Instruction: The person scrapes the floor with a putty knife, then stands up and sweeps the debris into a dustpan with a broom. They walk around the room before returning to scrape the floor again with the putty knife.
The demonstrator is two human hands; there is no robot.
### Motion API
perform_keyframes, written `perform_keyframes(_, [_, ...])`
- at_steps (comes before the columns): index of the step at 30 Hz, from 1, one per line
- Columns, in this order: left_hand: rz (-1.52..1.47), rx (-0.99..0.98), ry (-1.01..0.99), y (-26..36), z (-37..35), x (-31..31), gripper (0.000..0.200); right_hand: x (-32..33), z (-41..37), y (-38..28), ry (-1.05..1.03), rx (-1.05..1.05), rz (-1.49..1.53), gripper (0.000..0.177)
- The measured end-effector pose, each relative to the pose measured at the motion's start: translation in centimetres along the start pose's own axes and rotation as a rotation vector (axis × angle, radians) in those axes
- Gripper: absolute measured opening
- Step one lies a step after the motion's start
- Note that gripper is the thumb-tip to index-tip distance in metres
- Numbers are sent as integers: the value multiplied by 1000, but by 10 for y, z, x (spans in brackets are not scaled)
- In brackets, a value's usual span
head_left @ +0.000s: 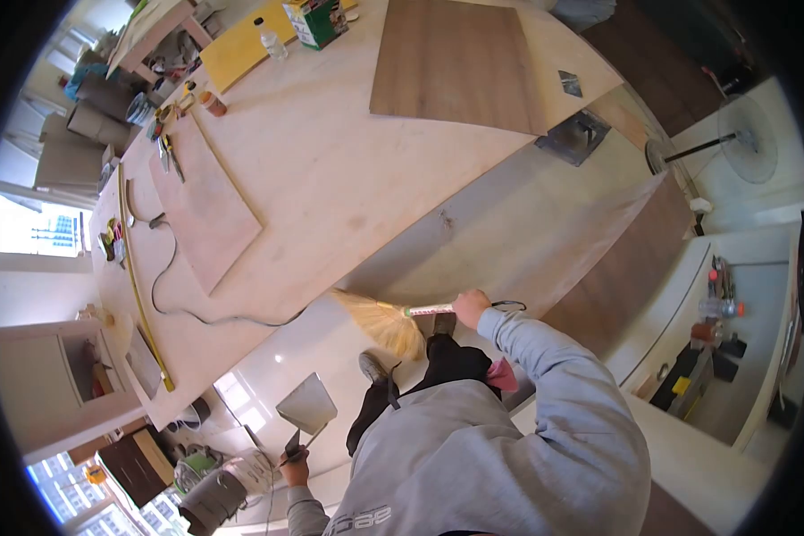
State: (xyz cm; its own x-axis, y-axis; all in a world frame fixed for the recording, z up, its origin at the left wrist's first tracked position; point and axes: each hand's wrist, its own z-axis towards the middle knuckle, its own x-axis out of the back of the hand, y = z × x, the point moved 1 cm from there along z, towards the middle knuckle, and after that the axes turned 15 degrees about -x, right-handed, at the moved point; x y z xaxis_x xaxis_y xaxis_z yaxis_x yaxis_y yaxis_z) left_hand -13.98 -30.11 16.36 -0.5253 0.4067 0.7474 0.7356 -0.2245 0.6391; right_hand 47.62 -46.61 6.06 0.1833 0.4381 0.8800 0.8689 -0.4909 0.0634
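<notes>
The head view looks down over a grey sweatshirt that fills the bottom centre of the frame. The right hand [470,308], just right of centre, is closed in a fist around the handle of a small straw broom [391,323]. The bristles fan out to the left of the hand and hang over the pale floor [545,214], beside the edge of the big plywood worktop [330,170]. At the lower left, the left hand [293,466] is wrapped tightly round the dark handle of a metal dustpan [308,404]. The pan's flat blade tilts upward above the hand, well apart from the broom. Between the two, a dark shoe [372,365] shows on the glossy floor.

The worktop runs from upper centre down to the left edge. On it lie a dark wood panel [456,62] at the top, a smaller reddish board [207,210] left of centre, and a black cable [177,304] that curls toward the broom. There is also a long yellow rule [141,295] (or a level, too small to tell) along the left side. A water bottle [271,40] and a green box [317,20] stand near the top edge. A standing fan [746,138] is at the far right.
</notes>
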Motion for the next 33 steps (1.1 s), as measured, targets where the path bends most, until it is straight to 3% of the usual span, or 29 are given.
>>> perform_keyframes(2, [-26, 21, -11, 0, -9, -10, 18, -22, 13, 19, -80, -110, 70, 23])
perform_keyframes(3, [-236, 133, 118, -14, -19, -22, 19, -35, 21, 27, -76, -141, 101, 23])
perform_keyframes(4, [235, -197, -34, 21, -18, -13, 19, -50, 31, 37, -86, -176, 134, 24])
perform_keyframes(5, [234, -73, -19, 8, -29, -17, 21, -51, 40, 49, -150, -140, 94, 24])
perform_keyframes(6, [-89, 138, 47, 26, -29, -22, 21, -56, 49, 61, -191, -134, 23, 23])
perform_keyframes(7, [-12, 115, 2, 82, -20, -18, 20, -54, 59, 77, -232, -132, -35, 22])
perform_keyframes(8, [-45, 141, 23, 94, -23, -21, 18, -63, 72, 91, -245, -195, -58, 22])
perform_keyframes(10, [-71, 180, 54, 113, -26, -21, 17, -66, 88, 119, -243, -248, -105, 22])
perform_keyframes(12, [99, 85, -58, 129, -24, -18, 17, -50, 106, 149, -236, -247, -123, 22])
perform_keyframes(15, [61, 75, -15, 121, -34, -22, 17, -31, 137, 186, -262, -330, -181, 23])
perform_keyframes(23, [158, 130, -111, 175, -18, -16, 18, 37, 199, 245, -131, -545, -312, 21])
perform_keyframes(27, [158, 116, -106, 166, -17, -16, 19, 56, 193, 263, -25, -658, -233, 22])
perform_keyframes(29, [162, 103, -108, 166, -10, -17, 19, 59, 183, 280, 20, -648, -234, 23])
perform_keyframes(31, [175, 114, -115, 165, -6, -16, 19, 61, 163, 294, 151, -466, -204, 23])
perform_keyframes(33, [127, 83, -95, 147, -8, -19, 18, 91, 129, 286, 118, -475, -185, 24])
